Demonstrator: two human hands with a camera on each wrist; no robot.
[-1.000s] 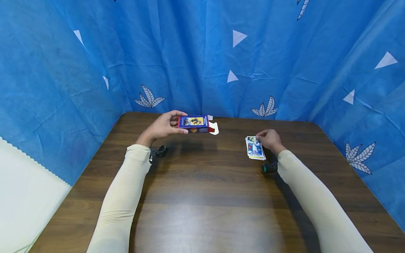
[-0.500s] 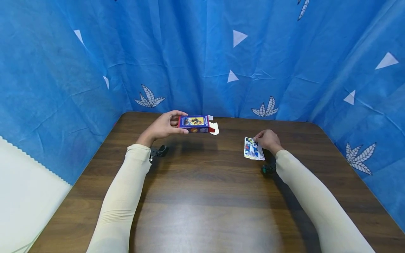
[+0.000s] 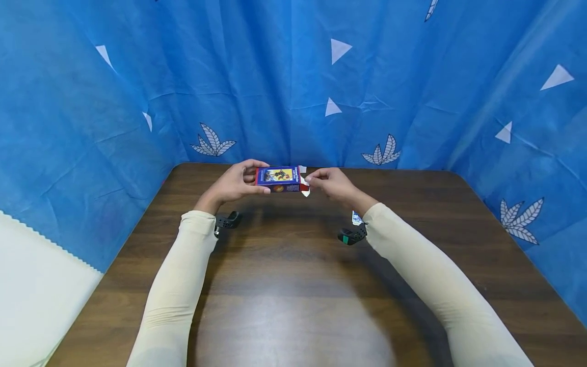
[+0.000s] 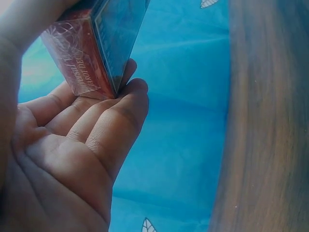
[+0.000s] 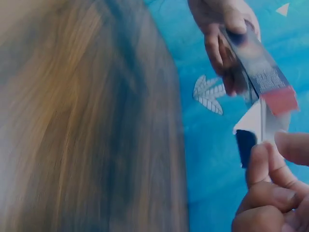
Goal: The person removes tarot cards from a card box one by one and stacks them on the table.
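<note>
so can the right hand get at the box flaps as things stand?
Looks like yes: the right hand is at the flaps, while the left hand holds the box near its other end, out of the way.

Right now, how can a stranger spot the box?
Start at the far side of the brown table, before the blue curtain. There, the left hand holds the box raised. It is dark blue with a yellow picture and open end flaps, unlike the flat card on the table.

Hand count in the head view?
2. The left hand grips the box from its closed end; the right hand is at a flap on the open end. Neither is fully hidden.
</note>
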